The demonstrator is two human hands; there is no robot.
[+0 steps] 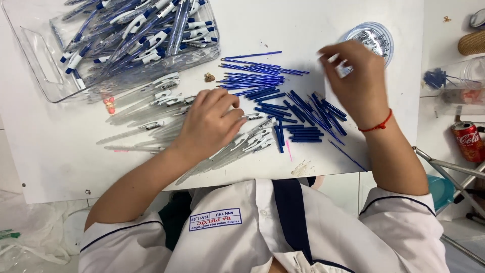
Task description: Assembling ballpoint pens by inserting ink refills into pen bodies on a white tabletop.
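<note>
Bare white table (60,151) lies open along the left edge and lower left of the frame, and again at upper centre between the clear plastic bin (45,76) and the round clear lid (371,38). The middle is blocked by clear pen barrels (151,108) and blue refills (283,101). At far right a red can (467,140) and metal bars (449,174) crowd the table's edge.

Lying flat on the white table: clear pen tubes (151,121) at left, thin blue ink sticks (283,101) piling at right.
</note>
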